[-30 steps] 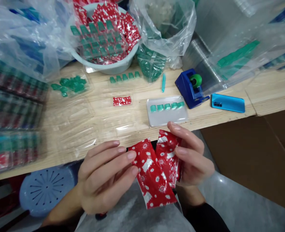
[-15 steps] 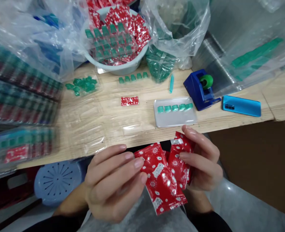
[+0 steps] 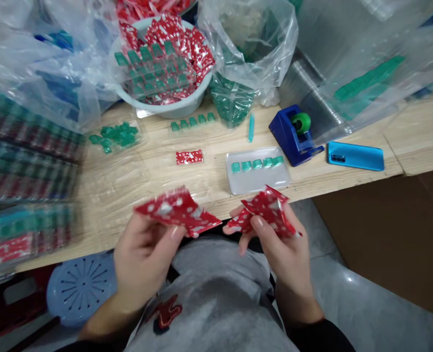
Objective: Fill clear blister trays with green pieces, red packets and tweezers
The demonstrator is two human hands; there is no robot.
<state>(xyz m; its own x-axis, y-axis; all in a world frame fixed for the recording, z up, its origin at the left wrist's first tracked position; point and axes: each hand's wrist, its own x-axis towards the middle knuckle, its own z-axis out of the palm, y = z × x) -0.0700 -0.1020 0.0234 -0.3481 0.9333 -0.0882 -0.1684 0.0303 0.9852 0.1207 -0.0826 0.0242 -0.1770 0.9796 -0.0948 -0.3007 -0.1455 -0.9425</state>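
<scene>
My left hand (image 3: 139, 259) pinches one red packet with white print (image 3: 177, 211) and holds it flat just over the near edge of the wooden table (image 3: 348, 178). My right hand (image 3: 278, 244) grips a small bunch of the same red packets (image 3: 265, 210), a little to the right of the first one. The two lots of packets are apart, both above my lap. On the table just beyond my right hand lies a clear tray (image 3: 256, 178) with a row of green pieces (image 3: 256, 163). A single red packet (image 3: 189, 156) lies further back.
A pale basin (image 3: 165, 105) of red packets and green-piece trays stands at the back. Clear bags (image 3: 245, 44), a blue tape dispenser (image 3: 293, 134), a blue phone (image 3: 355, 155), loose green pieces (image 3: 116, 135), stacked filled trays (image 3: 21, 161) at left, a blue stool (image 3: 79, 286) below.
My hands have drawn apart. The left hand has pulled one red packet away from the bunch and turned it flat; the right hand keeps the others, now turned palm-down.
</scene>
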